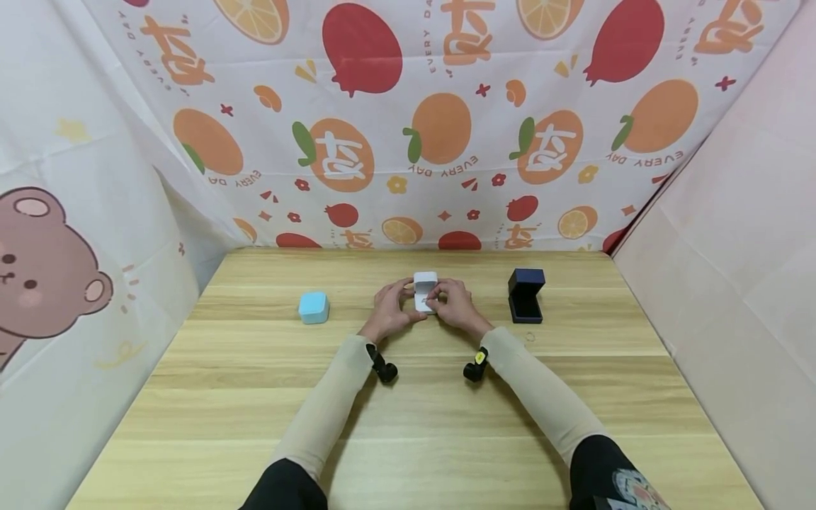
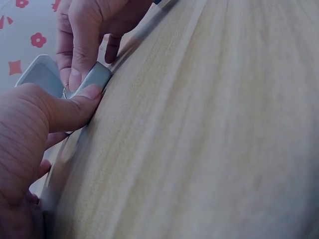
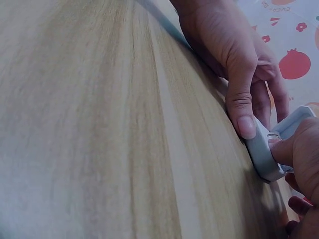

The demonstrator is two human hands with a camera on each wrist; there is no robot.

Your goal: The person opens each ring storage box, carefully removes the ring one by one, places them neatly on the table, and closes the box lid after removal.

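Observation:
A small white ring box (image 1: 425, 281) stands with its lid up at the middle of the table. My left hand (image 1: 390, 312) grips its left side, the thumb (image 3: 245, 127) along the front edge of the base. From the other side my right hand (image 1: 456, 306) reaches into the box, its fingertips (image 2: 75, 79) pinching a thin ring (image 2: 65, 91) at the cushion. Part of the ring and most of the inside are hidden behind the fingers. In the right wrist view the ring (image 3: 273, 135) shows just above the base.
On the left stands a closed light-blue box (image 1: 314, 308). A dark-blue ring box (image 1: 525, 297) stands with its lid up on the right. A thin ring (image 1: 530, 337) lies on the wooden table (image 1: 433, 439) near the right wrist. Behind hangs a fruit-patterned cloth (image 1: 382, 198).

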